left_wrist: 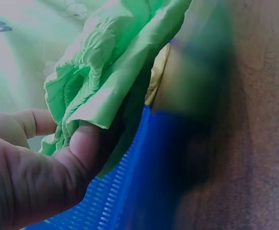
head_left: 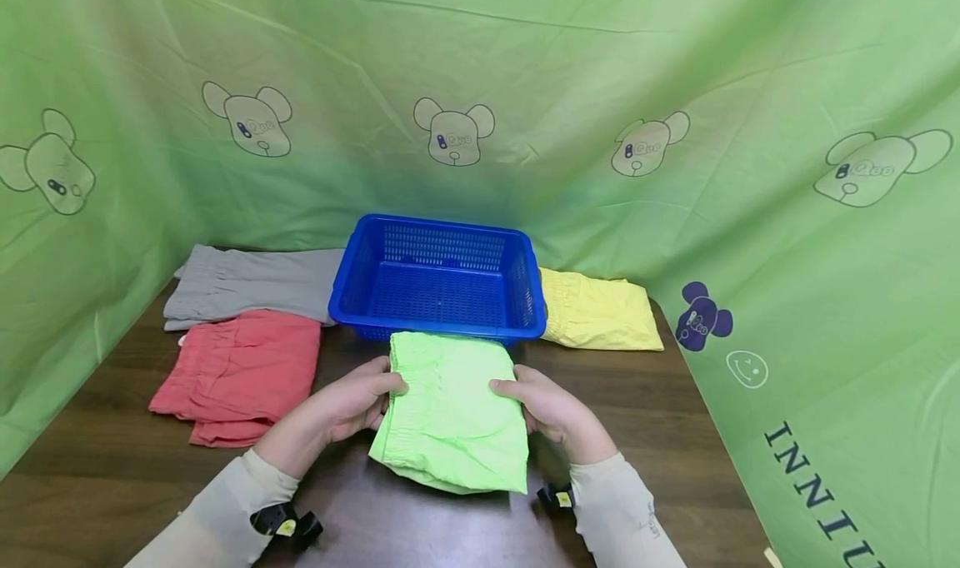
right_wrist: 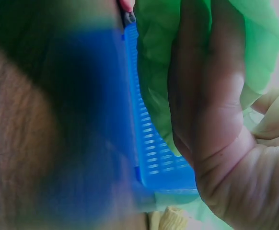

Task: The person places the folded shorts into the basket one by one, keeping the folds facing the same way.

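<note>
A folded lime-green garment (head_left: pixel 453 418) with a gathered elastic waistband is held up between both hands, in front of the blue basket (head_left: pixel 438 331). My left hand (head_left: pixel 363 397) pinches its left edge, thumb on top and fingers underneath. At the opposite edge my right hand (head_left: pixel 543 406) grips in the same way. In the left wrist view the cloth (left_wrist: pixel 115 72) shows its folded layers between thumb and fingers. The right wrist view has the fingers (right_wrist: pixel 221 96) lying along the underside of the green cloth. The basket's inside shows bare mesh.
A folded grey garment (head_left: pixel 258 285) lies left of the basket, with a folded red garment (head_left: pixel 247 376) in front of it. To the right lies a folded yellow garment (head_left: pixel 600 310). Green printed curtain (head_left: pixel 525 68) encloses the back and sides of the brown wooden table (head_left: pixel 645 468).
</note>
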Tool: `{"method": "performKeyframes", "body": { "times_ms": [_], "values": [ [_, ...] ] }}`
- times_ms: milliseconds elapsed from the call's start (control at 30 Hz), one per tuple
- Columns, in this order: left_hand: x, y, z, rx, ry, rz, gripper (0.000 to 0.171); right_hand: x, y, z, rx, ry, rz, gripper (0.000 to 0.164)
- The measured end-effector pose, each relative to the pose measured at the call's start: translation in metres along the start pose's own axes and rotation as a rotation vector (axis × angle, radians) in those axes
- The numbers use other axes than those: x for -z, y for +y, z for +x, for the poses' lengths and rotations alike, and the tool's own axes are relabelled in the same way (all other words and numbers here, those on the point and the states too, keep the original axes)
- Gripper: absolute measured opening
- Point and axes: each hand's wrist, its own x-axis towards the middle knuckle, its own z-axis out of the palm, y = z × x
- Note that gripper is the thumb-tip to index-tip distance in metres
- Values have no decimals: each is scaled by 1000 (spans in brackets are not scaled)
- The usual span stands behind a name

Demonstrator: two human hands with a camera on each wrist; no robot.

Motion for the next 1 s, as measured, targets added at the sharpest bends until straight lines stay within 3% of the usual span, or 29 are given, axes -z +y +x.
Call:
{"method": "performKeyframes", "body": {
  "times_ms": [533, 1000],
  "values": [
    [-1, 18, -17, -11, -111, 11, 54, -3, -16, -15, 45, 15, -56, 36],
    [-7, 26, -31, -15, -130, 42, 42, -6, -26, -28, 95, -16, -31, 38]
  ]
}}
